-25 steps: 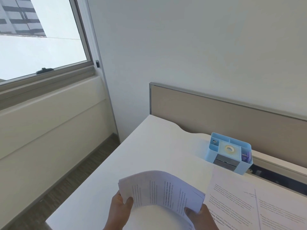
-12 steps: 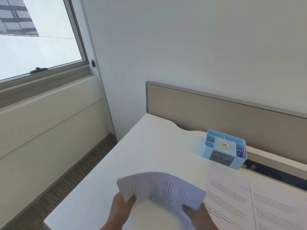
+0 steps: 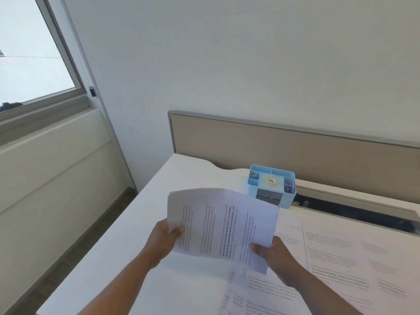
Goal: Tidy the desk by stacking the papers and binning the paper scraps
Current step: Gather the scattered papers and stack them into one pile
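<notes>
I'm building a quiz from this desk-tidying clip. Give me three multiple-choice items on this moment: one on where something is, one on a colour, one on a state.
1. Where does the desk organiser stand?
A. on the floor
B. at the back of the desk, by the partition
C. on the window sill

2. What colour is the organiser?
A. light blue
B. red
C. black

3. How is the bundle of papers held?
A. it lies flat, untouched
B. one hand alone holds it
C. the left hand and right hand grip its two sides, lifted above the desk

Key: 1 B, it sits just in front of the beige partition. 2 A, its walls are pale blue. 3 C, a thumb shows on each side of the raised sheets.
</notes>
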Action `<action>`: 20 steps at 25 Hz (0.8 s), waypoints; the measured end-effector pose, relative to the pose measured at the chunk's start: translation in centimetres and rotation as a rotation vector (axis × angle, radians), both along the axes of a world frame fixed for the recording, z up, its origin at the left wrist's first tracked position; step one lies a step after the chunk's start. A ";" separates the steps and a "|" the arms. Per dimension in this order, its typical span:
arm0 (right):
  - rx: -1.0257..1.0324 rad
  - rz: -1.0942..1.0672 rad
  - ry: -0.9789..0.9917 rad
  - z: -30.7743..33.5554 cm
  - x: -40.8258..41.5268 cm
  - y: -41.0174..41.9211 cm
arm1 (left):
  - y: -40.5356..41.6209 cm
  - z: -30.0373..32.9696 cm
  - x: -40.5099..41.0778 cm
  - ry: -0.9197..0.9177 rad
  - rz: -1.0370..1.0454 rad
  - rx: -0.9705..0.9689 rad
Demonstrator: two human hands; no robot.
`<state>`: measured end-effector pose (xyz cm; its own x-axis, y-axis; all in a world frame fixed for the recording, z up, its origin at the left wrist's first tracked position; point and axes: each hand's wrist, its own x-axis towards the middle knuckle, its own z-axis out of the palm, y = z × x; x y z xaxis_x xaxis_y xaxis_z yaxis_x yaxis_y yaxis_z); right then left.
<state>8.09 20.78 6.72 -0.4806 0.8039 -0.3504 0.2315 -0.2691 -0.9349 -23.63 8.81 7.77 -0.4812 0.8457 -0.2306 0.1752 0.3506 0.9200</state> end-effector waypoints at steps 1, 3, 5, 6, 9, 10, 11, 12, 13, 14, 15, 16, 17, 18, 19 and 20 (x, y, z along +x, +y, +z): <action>-0.010 -0.008 0.033 0.6 1.4 0.0 | 1.1 0.7 0.6 0.008 -0.040 0.001; -0.049 -0.050 0.085 1.1 4.7 -0.6 | 3.0 1.9 2.7 0.007 -0.118 0.012; -0.114 -0.138 0.135 1.1 8.7 -1.4 | 4.8 2.9 6.1 -0.031 -0.155 0.010; -0.145 -0.183 0.151 0.9 10.8 -1.8 | 5.6 3.2 8.0 -0.062 -0.133 0.008; -0.224 -0.323 0.208 -0.1 16.8 -2.4 | 7.2 2.9 14.4 -0.211 0.020 0.002; -0.247 -0.367 0.243 -0.5 18.9 -2.6 | 7.4 2.3 17.0 -0.308 0.066 -0.007; -0.266 -0.403 0.277 -1.1 20.7 -2.7 | 7.5 1.7 19.7 -0.438 0.100 -0.014; -0.286 -0.439 0.307 -1.7 22.1 -2.8 | 7.4 1.1 22.4 -0.572 0.107 -0.021; -0.303 -0.472 0.331 -2.3 23.6 -3.0 | 7.1 0.4 25.4 -0.674 0.090 -0.033; -0.315 -0.498 0.347 -2.9 24.7 -3.1 | 6.8 -0.3 28.4 -0.743 0.066 -0.045; -0.329 -0.525 0.355 -3.4 25.7 -3.3 | 6.5 -1.0 31.4 -0.790 0.045 -0.057; -0.338 -0.548 0.357 -4.0 26.3 -3.6 | 6.2 -1.5 34.2 -0.823 0.044 -0.064; -0.342 -0.566 0.359 -4.5 26.5 -4.1 | 5.9 -1.9 36.6 -0.846 0.055 -0.059; -0.343 -0.570 0.372 -5.0 26.6 -4.7 | 5.7 -2.2 38.6 -0.857 0.066 -0.046; -0.342 -0.564 0.391 -5.5 26.4 -5.2 | 5.5 -2.4 40.1 -0.851 0.081 -0.027; -0.346 -0.553 0.405 -5.8 26.3 -5.7 | 5.5 -2.5 41.2 -0.825 0.111 -0.015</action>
<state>34.41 15.04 0.92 -0.1845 0.8415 -0.5077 -0.3650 -0.5383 -0.7596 17.54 14.32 5.27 -0.2332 0.7971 -0.5570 -0.5898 0.3395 0.7327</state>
